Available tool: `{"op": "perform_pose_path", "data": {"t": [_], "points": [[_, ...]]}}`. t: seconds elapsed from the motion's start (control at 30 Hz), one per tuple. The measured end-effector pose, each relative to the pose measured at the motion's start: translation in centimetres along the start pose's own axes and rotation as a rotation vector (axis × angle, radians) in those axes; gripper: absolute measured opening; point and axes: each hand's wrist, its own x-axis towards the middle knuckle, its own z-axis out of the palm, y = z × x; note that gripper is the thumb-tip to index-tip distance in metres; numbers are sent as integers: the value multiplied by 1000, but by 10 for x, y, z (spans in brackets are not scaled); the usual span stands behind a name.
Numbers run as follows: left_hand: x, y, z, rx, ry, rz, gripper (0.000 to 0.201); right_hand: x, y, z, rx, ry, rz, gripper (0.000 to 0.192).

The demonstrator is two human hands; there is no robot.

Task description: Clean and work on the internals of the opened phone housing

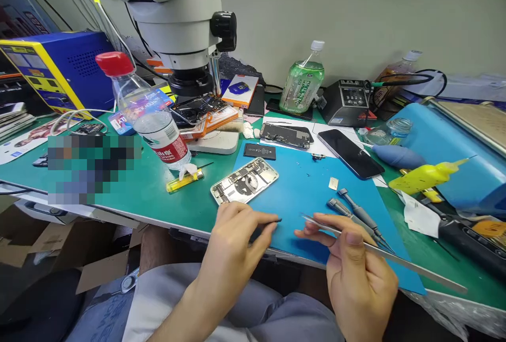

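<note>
My left hand pinches a tiny dark part between thumb and forefinger, too small to name. In my right hand are metal tweezers, their tips pointing left towards that part, a short gap away. An opened phone body with bare inner boards lies just beyond my left hand. Behind it rests a black phone battery. Two grey screwdrivers lie beyond my right hand, partly hidden by it. A small pale square piece is on the blue mat.
A water bottle and yellow lighter stand and lie left. The microscope rises behind them. A phone screen assembly, black phone, green bottle, yellow squeeze bottle and blue blower are farther back and right.
</note>
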Motion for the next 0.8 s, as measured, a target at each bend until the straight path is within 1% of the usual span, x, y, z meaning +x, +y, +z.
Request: {"op": "perform_pose_path", "data": {"t": [0.13, 0.3, 0.37, 0.43, 0.53, 0.63, 0.8], "points": [[-5, 1, 2, 85, 26, 83, 20, -7, 6, -5, -83, -117, -60, 28], [-7, 0, -1, 89, 6, 97, 24, -3, 0, -6, -107, -252, -56, 30], [-7, 0, -2, 82, 0, 88, 25, -1, -3, -5, -113, -261, -52, 29], [-8, 0, -1, 100, 11, 88, 23, 0, -5, -4, -107, -242, -38, 29], [-10, 1, 1, 201, 64, 95, 14, -1, -7, -3, -104, -221, -30, 30], [-12, -1, 3, 258, 93, 77, 9, 0, -8, -3, -151, -262, -56, 30], [-15, -5, 3, 275, 70, 75, 9, 7, -11, -3, -264, -354, -132, 27]]}}
